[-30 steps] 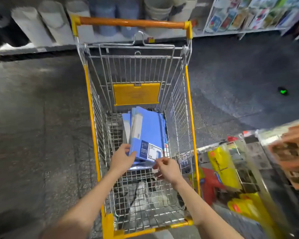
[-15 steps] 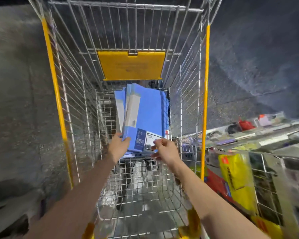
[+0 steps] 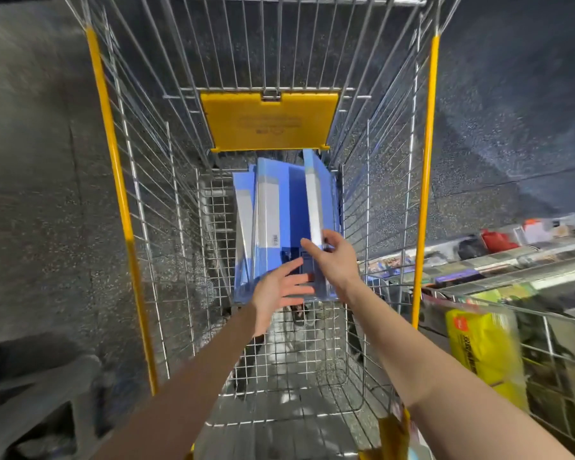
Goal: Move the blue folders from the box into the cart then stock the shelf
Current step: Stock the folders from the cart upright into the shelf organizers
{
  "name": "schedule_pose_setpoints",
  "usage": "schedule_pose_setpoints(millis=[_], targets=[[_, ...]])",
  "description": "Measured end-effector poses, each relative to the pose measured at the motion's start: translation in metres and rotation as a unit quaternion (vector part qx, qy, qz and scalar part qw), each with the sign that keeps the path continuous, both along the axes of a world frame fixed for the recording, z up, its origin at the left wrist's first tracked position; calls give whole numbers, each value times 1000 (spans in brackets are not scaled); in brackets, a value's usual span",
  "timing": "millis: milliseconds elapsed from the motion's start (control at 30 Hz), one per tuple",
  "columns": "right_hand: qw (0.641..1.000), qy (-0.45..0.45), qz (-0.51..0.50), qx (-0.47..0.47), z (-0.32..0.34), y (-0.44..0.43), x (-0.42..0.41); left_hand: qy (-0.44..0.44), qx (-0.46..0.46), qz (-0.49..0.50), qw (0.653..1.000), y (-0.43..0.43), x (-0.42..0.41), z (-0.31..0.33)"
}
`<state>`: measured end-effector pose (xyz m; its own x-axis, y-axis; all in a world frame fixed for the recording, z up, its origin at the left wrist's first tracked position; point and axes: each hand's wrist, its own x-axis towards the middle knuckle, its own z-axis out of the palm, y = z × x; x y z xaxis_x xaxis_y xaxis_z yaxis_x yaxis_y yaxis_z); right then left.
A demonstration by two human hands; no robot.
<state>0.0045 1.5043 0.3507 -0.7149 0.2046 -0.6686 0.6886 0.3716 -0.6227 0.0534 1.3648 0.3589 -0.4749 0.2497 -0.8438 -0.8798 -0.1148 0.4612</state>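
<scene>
The dark speckled floor carries a wire cart; blue folders lean at its far end. The right grip pinches the rightmost folder, likely to square it; the left grip, released with fingers spread, braces the stack.

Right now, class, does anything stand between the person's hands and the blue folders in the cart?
Nothing visible does. The right hand pinches the near end of one of the blue folders, standing on edge; the left hand lies open against the stack, inside the cart.
</scene>
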Motion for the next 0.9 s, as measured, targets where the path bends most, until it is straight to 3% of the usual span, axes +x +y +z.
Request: schedule_pose_setpoints(millis=[267, 333, 467, 600, 900], targets=[[994, 35, 68, 74, -4, 12, 0, 8, -19, 13, 1000, 6, -15, 2], [995, 39, 61, 63, -3, 11, 0, 33, -75, 40, 996, 7, -24, -5], [998, 42, 33, 24, -6, 18, 6, 71, -160, -2, 985, -2, -42, -20], [1000, 24, 17, 6, -12, 26, 9, 47, -155, -6, 987, -8, -49, -29], [1000, 9, 15, -15, -14, 38, 7, 47, -190, 83, 977, -6, -62, -40]])
